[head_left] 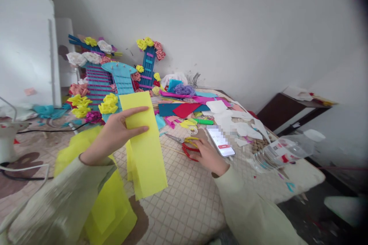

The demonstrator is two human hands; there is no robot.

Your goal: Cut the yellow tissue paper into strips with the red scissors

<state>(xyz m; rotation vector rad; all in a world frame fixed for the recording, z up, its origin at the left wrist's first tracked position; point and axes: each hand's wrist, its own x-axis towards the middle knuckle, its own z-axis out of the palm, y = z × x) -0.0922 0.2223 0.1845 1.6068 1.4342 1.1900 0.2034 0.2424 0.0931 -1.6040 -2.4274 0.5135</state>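
Note:
My left hand (pixel 119 132) grips a folded strip of yellow paper (pixel 148 160), with thumb and forefinger lying across its front face. The strip stands nearly upright over the checked tabletop. At the handles of a pair of scissors (pixel 188 146), red and yellow, is my right hand (pixel 209 155), its fingers bent around them. The blades lie on the table and point left toward the strip. Larger yellow sheets (pixel 110 206) lie under my left forearm. A lit phone (pixel 220 140) rests just right of the scissors.
Decorated blue and purple pieces with paper flowers (pixel 97 78) stand at the back left. Coloured scraps (pixel 186 110) and white paper pieces (pixel 224 120) cover the back of the table. A clear plastic bottle (pixel 284 151) lies at the right edge; cables (pixel 54 131) run on the left.

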